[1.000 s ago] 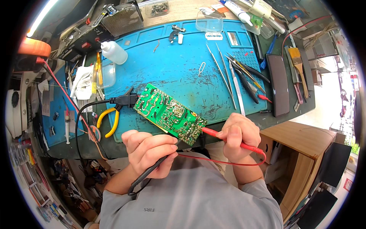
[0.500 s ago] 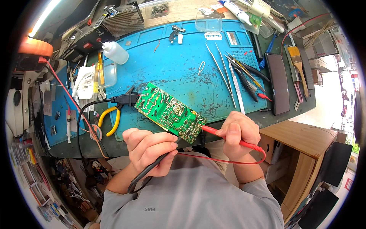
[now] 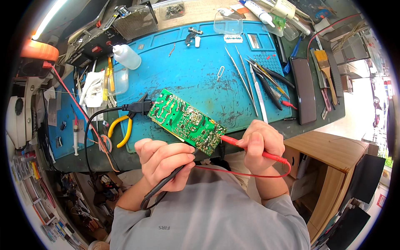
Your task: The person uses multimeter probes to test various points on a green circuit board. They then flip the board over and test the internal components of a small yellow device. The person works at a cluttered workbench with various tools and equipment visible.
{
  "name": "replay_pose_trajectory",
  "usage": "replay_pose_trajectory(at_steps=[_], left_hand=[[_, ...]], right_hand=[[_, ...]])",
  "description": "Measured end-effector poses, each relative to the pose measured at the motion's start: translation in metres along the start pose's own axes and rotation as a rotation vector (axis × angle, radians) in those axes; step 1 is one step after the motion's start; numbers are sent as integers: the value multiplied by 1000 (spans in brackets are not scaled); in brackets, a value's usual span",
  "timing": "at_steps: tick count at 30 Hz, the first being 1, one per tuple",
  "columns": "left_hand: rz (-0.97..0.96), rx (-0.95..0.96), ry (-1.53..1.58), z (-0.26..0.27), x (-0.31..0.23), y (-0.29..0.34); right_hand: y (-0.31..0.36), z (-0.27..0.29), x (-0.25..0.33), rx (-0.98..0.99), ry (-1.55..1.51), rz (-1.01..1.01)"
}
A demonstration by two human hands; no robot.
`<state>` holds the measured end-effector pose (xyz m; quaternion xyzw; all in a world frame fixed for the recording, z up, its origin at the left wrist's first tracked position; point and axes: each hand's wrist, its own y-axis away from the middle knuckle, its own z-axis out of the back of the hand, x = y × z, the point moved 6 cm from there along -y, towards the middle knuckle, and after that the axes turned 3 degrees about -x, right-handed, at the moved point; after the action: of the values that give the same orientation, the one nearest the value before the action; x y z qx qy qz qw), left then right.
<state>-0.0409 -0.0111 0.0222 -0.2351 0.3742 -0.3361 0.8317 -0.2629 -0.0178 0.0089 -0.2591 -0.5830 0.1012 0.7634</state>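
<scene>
A green circuit board [image 3: 185, 118], solder side up, lies slanted at the near edge of the blue mat. Plugged into its far-left end is the black plug [image 3: 135, 108] of a power cord. My left hand [image 3: 166, 163] is closed around a black test probe [image 3: 171, 177], its fingertips by the board's near edge; where that probe's tip touches cannot be made out. Between the thumb and fingers of my right hand [image 3: 261, 146] is a red test probe [image 3: 233, 141]. Its tip meets the board's right end, and its red lead loops back beneath my hand.
Yellow-handled pliers [image 3: 121, 130] lie left of the board. Tweezers [image 3: 242, 81], black-handled pliers [image 3: 268, 89] and a dark phone [image 3: 303, 91] lie to the right. A white squeeze bottle [image 3: 126, 57] leans at the back left of the blue mat [image 3: 183, 71]. A wooden cabinet [image 3: 329, 154] stands right of the bench.
The red probe's tip sits slightly farther up the board's right end, and the board has tilted a touch. Both hands keep their grip in nearly the same place.
</scene>
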Motion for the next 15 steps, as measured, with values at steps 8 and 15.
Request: replay_pose_trajectory(at_steps=[8, 15], left_hand=[[20, -49, 14, 1, 0, 0], [13, -55, 8, 1, 0, 0]], right_hand=[[1, 0, 0, -4, 9, -20], [1, 0, 0, -18, 5, -18]])
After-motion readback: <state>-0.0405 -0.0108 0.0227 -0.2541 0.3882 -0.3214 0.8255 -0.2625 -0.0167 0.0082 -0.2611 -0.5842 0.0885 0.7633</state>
